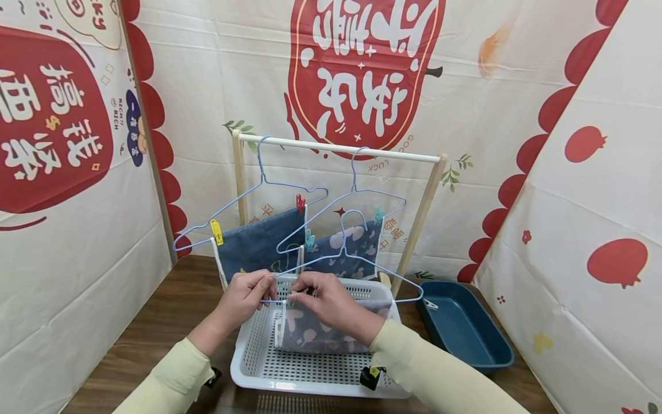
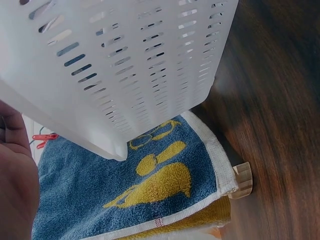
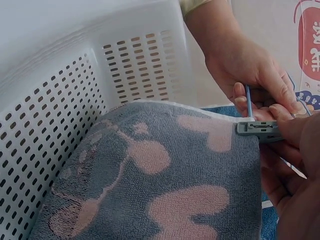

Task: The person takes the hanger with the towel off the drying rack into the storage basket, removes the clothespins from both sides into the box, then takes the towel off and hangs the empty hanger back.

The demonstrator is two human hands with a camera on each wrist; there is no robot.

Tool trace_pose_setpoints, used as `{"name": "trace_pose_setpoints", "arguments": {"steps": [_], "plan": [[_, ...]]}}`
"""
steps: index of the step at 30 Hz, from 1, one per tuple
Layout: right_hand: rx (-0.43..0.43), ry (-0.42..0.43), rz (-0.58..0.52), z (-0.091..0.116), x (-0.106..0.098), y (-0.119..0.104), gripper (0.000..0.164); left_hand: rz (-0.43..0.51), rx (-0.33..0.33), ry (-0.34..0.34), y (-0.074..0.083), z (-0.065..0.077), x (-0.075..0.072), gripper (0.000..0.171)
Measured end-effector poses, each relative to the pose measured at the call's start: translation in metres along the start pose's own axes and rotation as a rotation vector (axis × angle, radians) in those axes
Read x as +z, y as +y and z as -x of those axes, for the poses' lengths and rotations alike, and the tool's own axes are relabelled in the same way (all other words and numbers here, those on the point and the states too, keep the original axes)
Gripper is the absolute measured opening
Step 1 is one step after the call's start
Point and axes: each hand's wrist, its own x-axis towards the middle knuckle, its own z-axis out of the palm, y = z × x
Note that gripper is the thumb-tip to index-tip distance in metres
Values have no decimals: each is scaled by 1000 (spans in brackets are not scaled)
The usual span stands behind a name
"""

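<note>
In the head view my left hand (image 1: 240, 302) grips the left end of a blue wire hanger (image 1: 343, 238). A grey-blue towel (image 1: 315, 336) with pink shapes hangs along the hanger's lower bar, over a white basket (image 1: 243, 368). My right hand (image 1: 331, 302) pinches a clothespin at the towel's left corner. Close up in the right wrist view, the grey-green clothespin (image 3: 257, 128) sits over the towel's (image 3: 190, 165) edge, beside the hanger wire (image 3: 248, 100). Only part of the left hand (image 2: 17, 175) enters the left wrist view.
Behind the basket, a rack (image 1: 331, 145) carries two hangers with a plain-looking blue towel (image 1: 264, 241) and a patterned one (image 1: 341, 253), held by clothespins. At right stands a dark teal tray (image 1: 465, 322) with a pale clothespin (image 1: 430, 305) at its left side. Printed cloth walls surround the table.
</note>
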Motion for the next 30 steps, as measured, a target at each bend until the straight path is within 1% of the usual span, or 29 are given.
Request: {"name": "trace_pose_setpoints", "arguments": {"steps": [4, 10, 17, 22, 26, 30], "plan": [[11, 20, -23, 1, -1, 0, 4, 0, 1, -1, 0, 0, 0, 35], [33, 49, -37, 2, -2, 0, 7, 3, -3, -3, 2, 0, 0, 35], [29, 79, -17, 4, -6, -3, 2, -2, 3, 4, 0, 0, 0, 35], [26, 113, 6, 9, -12, -7, 10, 10, -4, -1, 2, 0, -1, 35], [56, 140, -17, 12, -17, -9, 15, 8, -8, 0, 1, 1, -1, 35], [78, 162, -25, 12, -21, -8, 17, 8, -14, 0, 1, 0, -1, 35]]}}
